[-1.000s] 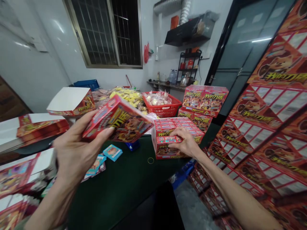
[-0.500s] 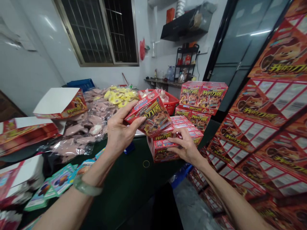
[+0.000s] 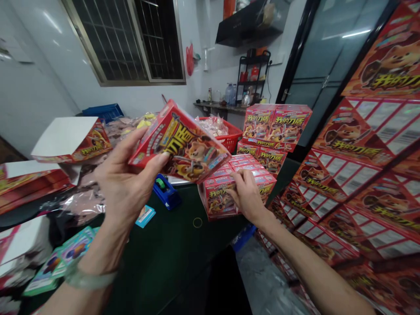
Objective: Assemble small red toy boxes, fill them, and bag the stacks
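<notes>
Red cartoon-dog box (image 3: 183, 146): up in the air over the tabletop, steeply tilted, resting on nothing but my left hand.
Left hand (image 3: 126, 179): closed around the box's lower end, thumb against its printed face; pale green bangle (image 3: 90, 280) on my wrist.
Right hand (image 3: 247, 192): fingers loosely spread on the stack of red boxes (image 3: 216, 197), gripping nothing separate.
Around them: blue tape dispenser (image 3: 166, 191) on the dark green tabletop (image 3: 170, 253) below the raised box, a small blue card (image 3: 145, 216) beside it.
Risk: one hand holds the box at a steep tilt, so a loose grip could let it slip onto the dispenser. Pressure from my right hand could shift the stack.
</notes>
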A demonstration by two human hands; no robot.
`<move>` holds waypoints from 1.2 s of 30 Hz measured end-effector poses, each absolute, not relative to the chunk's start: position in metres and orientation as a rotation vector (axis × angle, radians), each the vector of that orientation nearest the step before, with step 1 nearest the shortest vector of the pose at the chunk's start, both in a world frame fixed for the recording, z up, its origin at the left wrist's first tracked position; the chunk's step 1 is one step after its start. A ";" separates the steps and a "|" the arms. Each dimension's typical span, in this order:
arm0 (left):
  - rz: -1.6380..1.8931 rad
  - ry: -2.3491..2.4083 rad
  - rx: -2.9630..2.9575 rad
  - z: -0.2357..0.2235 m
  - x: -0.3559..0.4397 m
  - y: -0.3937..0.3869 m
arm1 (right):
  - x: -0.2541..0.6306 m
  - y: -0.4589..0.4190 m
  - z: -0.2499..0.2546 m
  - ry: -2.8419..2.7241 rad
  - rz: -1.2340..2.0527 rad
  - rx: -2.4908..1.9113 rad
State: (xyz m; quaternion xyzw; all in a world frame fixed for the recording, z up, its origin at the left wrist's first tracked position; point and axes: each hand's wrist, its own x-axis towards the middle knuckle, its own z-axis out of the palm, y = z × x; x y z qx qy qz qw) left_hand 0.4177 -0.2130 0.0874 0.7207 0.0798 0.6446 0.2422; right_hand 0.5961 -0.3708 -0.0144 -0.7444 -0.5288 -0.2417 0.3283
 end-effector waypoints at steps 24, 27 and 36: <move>1.505 0.513 2.070 0.022 0.365 -0.206 | 0.614 -0.363 0.011 -1.839 -0.512 -2.086; 1.623 0.547 1.975 0.040 0.380 -0.195 | 0.613 -0.362 0.019 -1.856 -0.365 -2.163; 1.525 0.338 1.992 0.065 0.435 -0.200 | 0.621 -0.372 0.010 -1.825 -0.340 -1.898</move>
